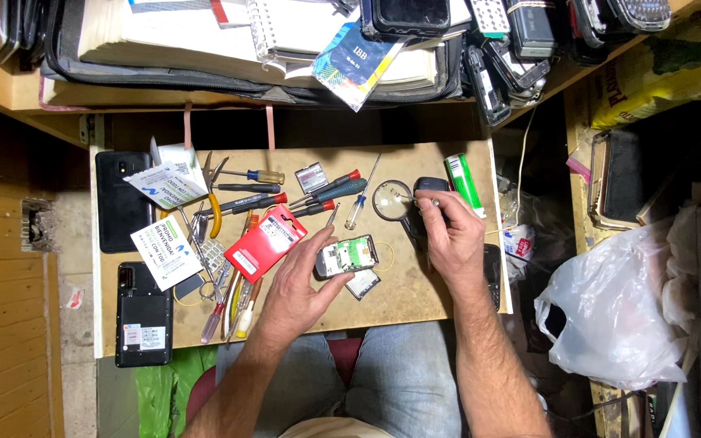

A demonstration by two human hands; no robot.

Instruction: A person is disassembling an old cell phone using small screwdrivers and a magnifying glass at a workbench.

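Red card packet, green lighter, black phones, blue jeans

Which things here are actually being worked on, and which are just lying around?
In use: left hand on opened small phone; right hand holding a thin tool.
Lying about: screwdrivers, red card pack, black phones, green tube.

The right hand covers part of a dark device; what its fingers pinch is too small to tell
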